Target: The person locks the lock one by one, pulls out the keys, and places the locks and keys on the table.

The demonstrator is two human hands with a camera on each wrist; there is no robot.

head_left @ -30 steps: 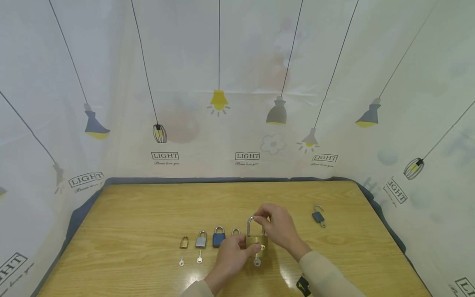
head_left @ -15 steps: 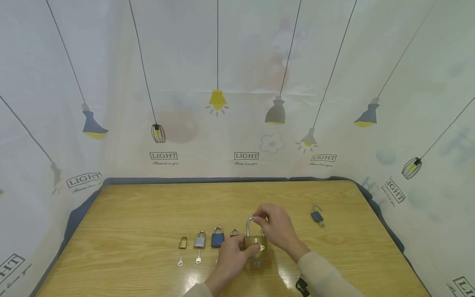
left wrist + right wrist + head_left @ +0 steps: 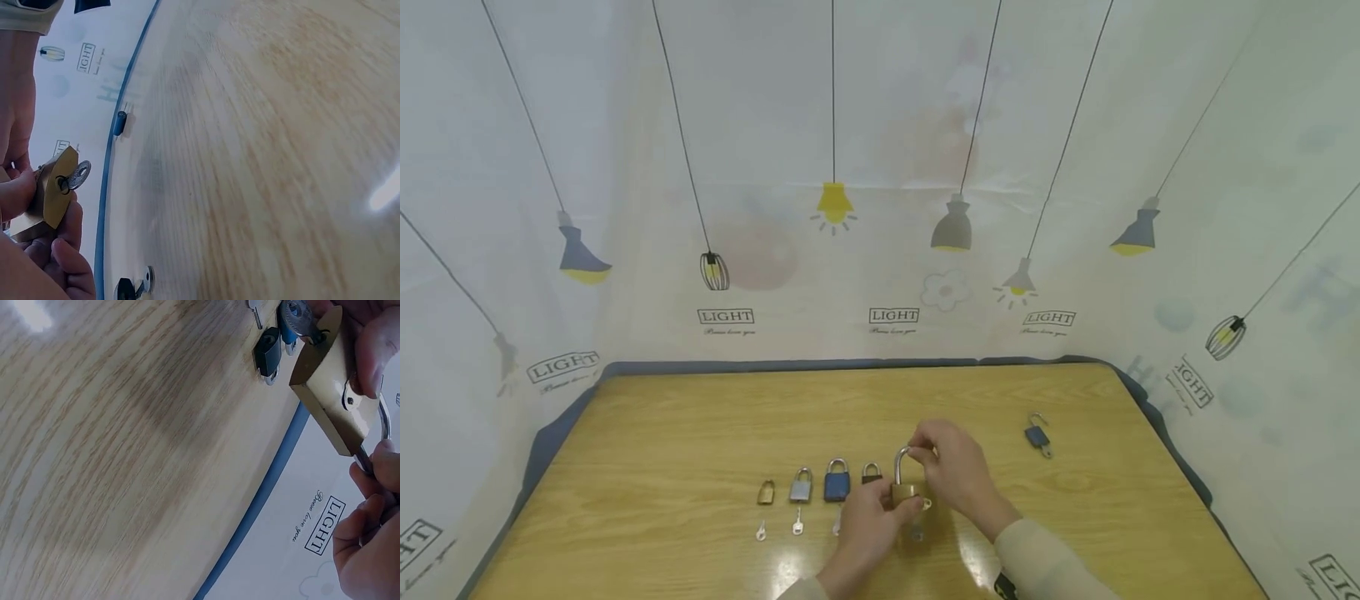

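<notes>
A large brass padlock [image 3: 906, 492] is held up over the table, gripped around its body by my left hand [image 3: 872, 518]. My right hand [image 3: 957, 471] pinches the top of its steel shackle [image 3: 899, 463] between thumb and fingertips, hiding part of that bar. A round-headed key [image 3: 80, 175] sits in the keyhole on the underside of the brass body, as the left wrist view shows. Beside the left hand, a dark padlock [image 3: 871, 473] stands partly covered by the fingers.
Left of the hands on the wooden table [image 3: 662, 450] lie a small brass padlock [image 3: 766, 493], a silver padlock [image 3: 801, 486] and a blue padlock [image 3: 837, 483], with loose keys [image 3: 797, 522] in front. At right lies another blue padlock [image 3: 1037, 437], shackle swung out, key inserted. Patterned cloth surrounds the table.
Both hands have dropped slightly with the brass padlock, which tips so less of its front shows. My grip stays the same, and the head view has shifted a little.
</notes>
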